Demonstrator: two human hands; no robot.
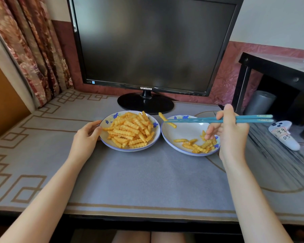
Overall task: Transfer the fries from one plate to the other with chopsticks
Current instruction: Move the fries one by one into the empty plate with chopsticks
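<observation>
We see our left hand (86,135) half curled, fingertips touching the left rim of the full plate (111,145) of crinkle-cut fries (130,131) without gripping it, while our right hand (231,133) is closed around blue chopsticks (200,120) held level over the second plate (172,137), which holds a few transferred fries (198,145) near its right side. The chopstick tips pinch one fry (167,120) above that plate's left rim, between the two plates. Behind them on the desk (147,176) stands a dark Samsung monitor (154,44).
</observation>
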